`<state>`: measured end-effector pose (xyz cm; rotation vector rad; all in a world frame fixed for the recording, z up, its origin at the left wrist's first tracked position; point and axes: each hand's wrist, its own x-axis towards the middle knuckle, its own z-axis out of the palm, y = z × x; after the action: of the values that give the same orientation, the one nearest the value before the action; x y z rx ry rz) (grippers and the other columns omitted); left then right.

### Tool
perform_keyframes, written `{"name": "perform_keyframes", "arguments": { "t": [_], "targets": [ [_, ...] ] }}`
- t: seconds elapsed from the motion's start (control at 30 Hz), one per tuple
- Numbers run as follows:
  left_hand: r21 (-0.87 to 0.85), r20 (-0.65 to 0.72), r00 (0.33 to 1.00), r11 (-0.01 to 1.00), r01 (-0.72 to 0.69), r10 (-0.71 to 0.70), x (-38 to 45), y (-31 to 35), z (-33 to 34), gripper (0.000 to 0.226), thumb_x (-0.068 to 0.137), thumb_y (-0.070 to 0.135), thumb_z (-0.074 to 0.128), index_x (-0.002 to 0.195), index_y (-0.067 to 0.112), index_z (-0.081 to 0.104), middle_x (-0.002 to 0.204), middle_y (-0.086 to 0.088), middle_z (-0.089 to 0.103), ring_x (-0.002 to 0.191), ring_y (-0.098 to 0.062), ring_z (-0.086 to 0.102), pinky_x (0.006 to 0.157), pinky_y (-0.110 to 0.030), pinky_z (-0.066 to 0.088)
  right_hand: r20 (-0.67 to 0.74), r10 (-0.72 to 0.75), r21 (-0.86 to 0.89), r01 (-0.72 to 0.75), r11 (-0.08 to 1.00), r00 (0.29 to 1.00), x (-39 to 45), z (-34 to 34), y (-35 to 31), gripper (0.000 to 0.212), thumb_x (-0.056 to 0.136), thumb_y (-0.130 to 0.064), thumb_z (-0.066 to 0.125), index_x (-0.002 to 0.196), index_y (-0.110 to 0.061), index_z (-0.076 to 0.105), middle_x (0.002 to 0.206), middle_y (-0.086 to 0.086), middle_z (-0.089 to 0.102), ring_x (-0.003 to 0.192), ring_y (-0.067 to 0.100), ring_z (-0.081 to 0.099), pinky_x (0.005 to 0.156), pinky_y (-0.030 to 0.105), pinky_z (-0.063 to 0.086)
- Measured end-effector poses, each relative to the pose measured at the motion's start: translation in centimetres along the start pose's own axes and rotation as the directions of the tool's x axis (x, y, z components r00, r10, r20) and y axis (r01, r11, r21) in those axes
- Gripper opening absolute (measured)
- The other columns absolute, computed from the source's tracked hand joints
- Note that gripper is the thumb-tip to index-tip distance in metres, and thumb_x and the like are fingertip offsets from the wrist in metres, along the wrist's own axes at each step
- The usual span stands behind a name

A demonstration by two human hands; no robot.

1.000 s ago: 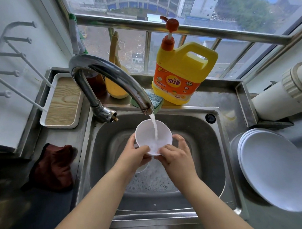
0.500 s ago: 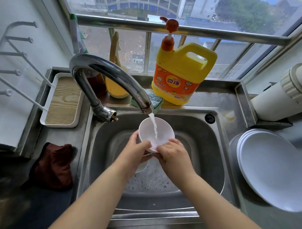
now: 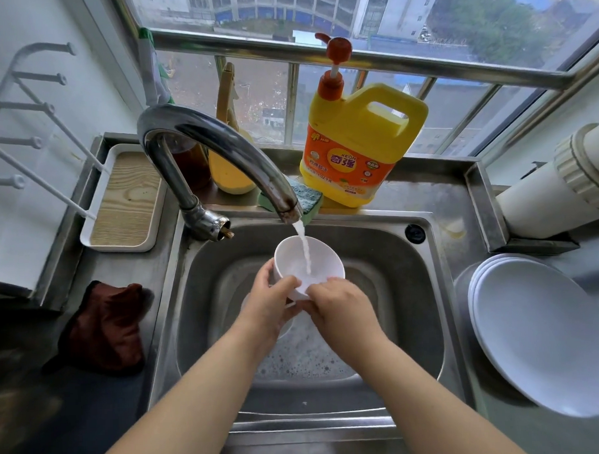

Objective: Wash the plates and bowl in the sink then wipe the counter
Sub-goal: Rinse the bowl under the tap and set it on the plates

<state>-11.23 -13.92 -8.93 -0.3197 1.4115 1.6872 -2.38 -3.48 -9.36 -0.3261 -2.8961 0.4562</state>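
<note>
At the left edge of the stainless-steel counter [image 3: 129, 266], a crumpled dark-red cloth [image 3: 103, 330] lay beside the steel sink [image 3: 426, 290], with a white-rimmed wooden tray [image 3: 120, 199] standing behind it toward the back left corner. Over the middle of the basin, a curved chrome tap [image 3: 221, 155] ran a thin stream of water [image 3: 304, 247] into a small round white bowl [image 3: 313, 260], which was tilted so that its mouth faced up and away from the person. The left hand [image 3: 268, 306] gripped the bowl's near left rim, thumb curled over the edge; the right hand [image 3: 341, 305] gripped its near right side, fingers wrapped under the base. Both hands sat just below the bowl and about equally near it, so any turn under the stream would likely be shared between them. Suds covered the sink floor, and another white dish showed only partly beneath the hands. Along the back edge stood a yellow pump jug of dish soap [image 3: 360, 146] with a green sponge [image 3: 309, 202] at its foot. On the counter's right edge rested a stack of white plates [image 3: 539, 330], apparently done, which suggested that the bowl's rinse came late in the washing and the wiping had not begun.
</note>
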Motion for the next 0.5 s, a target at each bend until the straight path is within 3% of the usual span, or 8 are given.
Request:
{"name": "perform_keyframes", "arguments": {
  "t": [0.03, 0.1, 0.17, 0.23, 0.3, 0.4, 0.47, 0.5],
  "targets": [
    [0.0, -0.024, 1.0, 1.0, -0.013, 0.013, -0.2, -0.4, 0.2, 0.052, 0.088, 0.004, 0.054, 0.136, 0.023, 0.045, 0.123, -0.016, 0.055, 0.097, -0.029, 0.063, 0.065, -0.032, 0.057, -0.002, 0.036, 0.048, -0.036, 0.998, 0.999, 0.0, 0.3, -0.5, 0.018, 0.072, -0.015, 0.074, 0.061, -0.013, 0.06, 0.055, 0.0, 0.061, 0.049, 0.021, 0.056, 0.049, 0.032, 0.054],
    [0.042, -0.061, 0.997, 0.998, -0.044, 0.047, -0.4, -0.4, 0.1, 0.049, 0.088, 0.005, 0.054, 0.132, 0.027, 0.049, 0.116, -0.012, 0.058, 0.098, -0.029, 0.064, 0.071, -0.036, 0.059, -0.014, 0.028, 0.087, -0.027, 0.996, 1.0, -0.2, 0.6, -0.3, 0.024, 0.079, -0.027, 0.064, 0.06, -0.013, 0.059, 0.055, -0.001, 0.06, 0.05, 0.02, 0.055, 0.048, 0.029, 0.05],
    [0.077, -0.05, 0.998, 0.996, -0.036, 0.04, -0.4, 0.2, -0.5, 0.043, 0.088, 0.004, 0.051, 0.124, 0.027, 0.057, 0.109, -0.01, 0.061, 0.097, -0.03, 0.064, 0.073, -0.039, 0.058, 0.04, -0.041, 0.053, 0.038, 0.998, 0.998, -0.5, 0.2, 1.0, 0.032, 0.083, -0.04, 0.057, 0.066, -0.014, 0.062, 0.066, -0.001, 0.066, 0.064, 0.02, 0.062, 0.072, 0.034, 0.056],
    [0.127, -0.007, 1.0, 0.992, 0.004, -0.003, -0.1, 1.1, -1.2, 0.038, 0.089, 0.005, 0.048, 0.115, 0.029, 0.063, 0.107, -0.012, 0.062, 0.098, -0.031, 0.062, 0.072, -0.04, 0.057, 0.083, -0.109, -0.053, 0.113, 0.992, 0.991, -0.7, -0.4, 2.5, 0.025, 0.079, -0.04, 0.069, 0.077, -0.015, 0.068, 0.084, -0.001, 0.072, 0.086, 0.019, 0.068, 0.1, 0.042, 0.044],
    [0.178, 0.015, 1.0, 0.984, 0.011, -0.014, 0.1, 1.5, -1.3, 0.038, 0.09, 0.007, 0.049, 0.119, 0.028, 0.06, 0.111, -0.012, 0.061, 0.101, -0.031, 0.061, 0.072, -0.039, 0.056, 0.072, -0.157, -0.106, 0.164, 0.981, 0.985, -0.8, -0.6, 3.1, 0.019, 0.074, -0.034, 0.077, 0.076, -0.017, 0.07, 0.085, -0.001, 0.073, 0.09, 0.018, 0.069, 0.104, 0.046, 0.04],
    [0.098, -0.008, 0.999, 0.994, -0.052, 0.053, 0.0, 0.6, -0.7, 0.047, 0.089, 0.007, 0.055, 0.132, 0.026, 0.048, 0.12, -0.01, 0.056, 0.104, -0.03, 0.061, 0.069, -0.036, 0.056, 0.022, -0.08, 0.013, 0.08, 0.997, 0.997, -0.5, 0.1, 1.6, 0.02, 0.078, -0.029, 0.067, 0.066, -0.014, 0.065, 0.065, -0.001, 0.068, 0.066, 0.021, 0.064, 0.082, 0.041, 0.057],
    [0.049, -0.016, 0.996, 0.995, -0.09, 0.091, -0.6, -0.3, -0.2, 0.052, 0.088, 0.004, 0.056, 0.134, 0.026, 0.047, 0.12, -0.009, 0.056, 0.106, -0.03, 0.061, 0.072, -0.035, 0.057, 0.007, 0.023, 0.122, -0.024, 0.992, 1.0, -0.4, 0.7, 0.3, 0.02, 0.079, -0.024, 0.062, 0.064, -0.011, 0.063, 0.058, 0.002, 0.062, 0.056, 0.024, 0.056, 0.06, 0.039, 0.056],
    [0.057, -0.029, 0.994, 0.993, -0.1, 0.101, -0.8, -0.5, -0.1, 0.052, 0.087, 0.003, 0.056, 0.133, 0.027, 0.048, 0.118, -0.008, 0.056, 0.106, -0.029, 0.061, 0.075, -0.036, 0.058, 0.01, 0.046, 0.167, -0.047, 0.985, 0.999, -0.4, 0.9, 0.0, 0.021, 0.081, -0.024, 0.061, 0.065, -0.01, 0.063, 0.058, 0.003, 0.062, 0.056, 0.025, 0.055, 0.058, 0.039, 0.054]
  ]
}}
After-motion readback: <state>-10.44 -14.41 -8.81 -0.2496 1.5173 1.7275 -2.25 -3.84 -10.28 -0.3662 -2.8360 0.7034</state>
